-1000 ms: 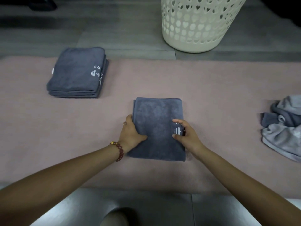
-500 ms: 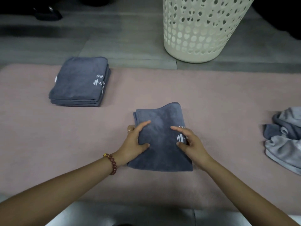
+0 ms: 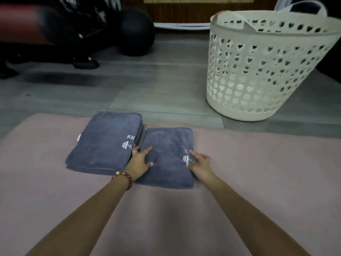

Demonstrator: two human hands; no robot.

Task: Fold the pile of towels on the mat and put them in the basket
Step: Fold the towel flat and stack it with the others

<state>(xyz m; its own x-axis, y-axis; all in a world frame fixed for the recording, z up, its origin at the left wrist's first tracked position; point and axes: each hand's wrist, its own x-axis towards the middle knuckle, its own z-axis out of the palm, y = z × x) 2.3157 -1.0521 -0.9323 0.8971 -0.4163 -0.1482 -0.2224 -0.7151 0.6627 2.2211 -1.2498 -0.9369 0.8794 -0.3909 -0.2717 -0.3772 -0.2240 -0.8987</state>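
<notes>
Nearest, two bare forearms reach out over the pink mat (image 3: 258, 172), the left wrist wearing a beaded bracelet (image 3: 125, 179). Both hands lie on the folded towel (image 3: 167, 145) in the middle of the mat. The left hand (image 3: 139, 161) is spread on its left edge and the right hand (image 3: 200, 164) on its right edge beside the logo, fingers fairly straight and pressing rather than curled round the cloth. This towel looks soft, light and limp, so lifted by one corner it would probably sag and fall open. It would be safer to slide fingers under both long sides, thumbs on top, and carry it flat. It is a slate-blue plush rectangle with rounded folded edges and a white dumbbell mark near its right side. Just beside it on the left, close enough that I cannot tell whether they touch, sits a stack of folded towels (image 3: 103, 143) of the same colour and logo. Beyond the mat's far edge, on the grey floor to the right, stands the cream basket (image 3: 267, 71), pierced with heart-shaped holes. A black ball (image 3: 136, 32) lies farther back.
</notes>
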